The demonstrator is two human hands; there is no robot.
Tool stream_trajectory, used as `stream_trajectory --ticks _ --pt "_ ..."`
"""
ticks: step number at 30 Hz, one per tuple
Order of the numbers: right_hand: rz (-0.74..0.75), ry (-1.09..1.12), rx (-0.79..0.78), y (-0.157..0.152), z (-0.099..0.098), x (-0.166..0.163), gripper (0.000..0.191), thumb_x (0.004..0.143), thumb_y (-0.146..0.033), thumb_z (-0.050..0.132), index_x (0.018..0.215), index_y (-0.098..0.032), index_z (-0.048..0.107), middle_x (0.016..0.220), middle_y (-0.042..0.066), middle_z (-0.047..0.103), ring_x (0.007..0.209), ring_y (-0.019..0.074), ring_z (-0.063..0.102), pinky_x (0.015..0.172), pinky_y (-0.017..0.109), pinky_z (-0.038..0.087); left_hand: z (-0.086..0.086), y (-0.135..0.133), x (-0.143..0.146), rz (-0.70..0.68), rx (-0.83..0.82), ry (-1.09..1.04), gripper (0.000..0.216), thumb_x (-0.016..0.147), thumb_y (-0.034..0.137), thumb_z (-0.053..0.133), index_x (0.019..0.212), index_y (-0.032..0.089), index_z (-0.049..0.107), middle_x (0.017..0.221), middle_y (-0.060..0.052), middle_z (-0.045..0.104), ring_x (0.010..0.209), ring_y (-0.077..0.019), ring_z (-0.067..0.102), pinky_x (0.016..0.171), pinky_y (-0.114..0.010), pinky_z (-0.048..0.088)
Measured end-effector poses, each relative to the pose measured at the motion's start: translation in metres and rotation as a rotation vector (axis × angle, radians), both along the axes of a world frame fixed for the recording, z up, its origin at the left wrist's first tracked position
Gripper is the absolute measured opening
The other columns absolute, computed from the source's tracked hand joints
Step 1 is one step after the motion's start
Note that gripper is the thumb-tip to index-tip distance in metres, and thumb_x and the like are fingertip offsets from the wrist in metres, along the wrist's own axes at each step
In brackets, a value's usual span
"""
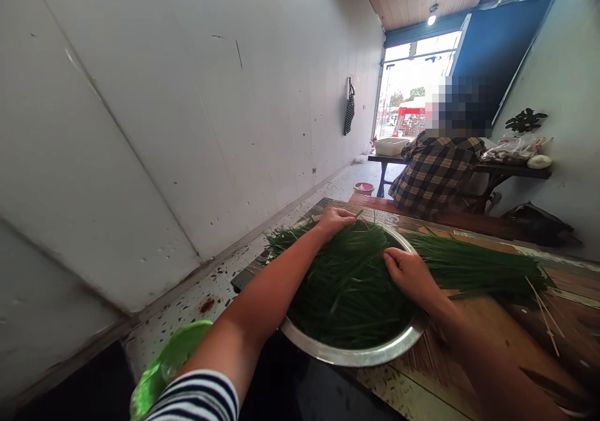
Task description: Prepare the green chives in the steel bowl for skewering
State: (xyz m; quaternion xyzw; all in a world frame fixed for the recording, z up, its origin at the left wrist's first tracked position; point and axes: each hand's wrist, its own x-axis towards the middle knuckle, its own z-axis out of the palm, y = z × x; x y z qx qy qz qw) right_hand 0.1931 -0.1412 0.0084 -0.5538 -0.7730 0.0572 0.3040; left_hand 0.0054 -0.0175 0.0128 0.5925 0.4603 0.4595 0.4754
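At the far side of a wide steel bowl point(347, 356), a left hand point(337, 220) is pinching its thumb and fingers together on green chives point(356, 283). At the bowl's right side, the right hand point(407, 272) is curling its thumb against its fingers and touching the edge of the chives; whether it is gripping any cannot be told. The long leaves are filling the bowl between and below both hands. To the right of the bowl, a second pile of chives point(478, 262) is lying across the table, with pale thin wooden sticks point(544, 315) resting beside its far end. More sticks are lying just beside the bowl's near right rim. Left of and below the bowl, a bright green bucket point(182, 346) is standing on the speckled floor. Well beyond the bowl, a person in a plaid shirt point(435, 168) is sitting, facing away, near a white basin point(391, 147).
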Motion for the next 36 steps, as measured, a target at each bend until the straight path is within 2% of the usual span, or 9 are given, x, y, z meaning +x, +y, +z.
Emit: stream_trajectory --ticks 8,13,20,25,30,36 --pt "0.001 -0.006 -0.02 0.001 -0.001 0.0 0.031 0.082 -0.029 0.036 0.066 -0.019 0.06 0.056 0.002 0.06 0.052 0.0132 0.05 0.054 0.024 0.031 -0.01 0.009 0.002 0.004 0.095 0.044 0.029 0.059 0.024 0.072 0.086 0.011 0.072 0.069 -0.004 0.068 0.058 -0.0093 0.057 0.059 -0.022 0.046" --pt "-0.004 -0.003 -0.041 0.001 -0.002 0.001 0.031 0.083 -0.03 0.035 0.069 -0.019 0.061 0.059 0.002 0.061 0.055 0.0138 0.052 0.055 0.024 0.032 -0.008 0.006 0.003 0.005 0.124 0.046 0.028 0.06 0.023 0.071 0.085 0.011 0.072 0.068 -0.005 0.068 0.059 -0.0101 0.058 0.06 -0.022 0.046" --pt "-0.002 -0.009 -0.042 0.001 -0.002 0.001 0.032 0.083 -0.03 0.035 0.067 -0.019 0.06 0.058 0.003 0.061 0.054 0.0143 0.052 0.055 0.025 0.032 -0.007 0.007 0.004 0.038 0.249 0.175 0.024 0.063 0.024 0.068 0.084 0.013 0.073 0.071 -0.004 0.069 0.061 -0.0106 0.058 0.061 -0.022 0.046" --pt "0.009 -0.009 -0.041 0.001 -0.002 0.002 0.032 0.083 -0.029 0.034 0.068 -0.019 0.061 0.06 0.004 0.063 0.056 0.0141 0.053 0.055 0.025 0.032 -0.005 0.006 0.004 0.062 0.245 0.224 0.024 0.064 0.025 0.068 0.084 0.012 0.073 0.07 -0.005 0.069 0.063 -0.0119 0.059 0.062 -0.023 0.047" --pt "0.015 -0.015 -0.032 0.001 -0.002 0.001 0.032 0.083 -0.028 0.034 0.062 -0.02 0.056 0.054 0.002 0.057 0.052 0.0131 0.047 0.053 0.025 0.03 -0.001 0.003 0.003 0.059 0.266 0.26 0.023 0.064 0.025 0.069 0.083 0.013 0.074 0.073 -0.005 0.07 0.069 -0.0132 0.061 0.068 -0.023 0.048" --pt "-0.001 -0.006 -0.032 0.002 -0.002 0.002 0.03 0.083 -0.028 0.036 0.063 -0.02 0.057 0.054 0.002 0.058 0.051 0.0131 0.047 0.053 0.025 0.029 0.006 -0.007 0.004 -0.022 0.25 0.316 0.022 0.065 0.025 0.068 0.083 0.015 0.074 0.076 -0.004 0.071 0.072 -0.0141 0.062 0.071 -0.023 0.048"
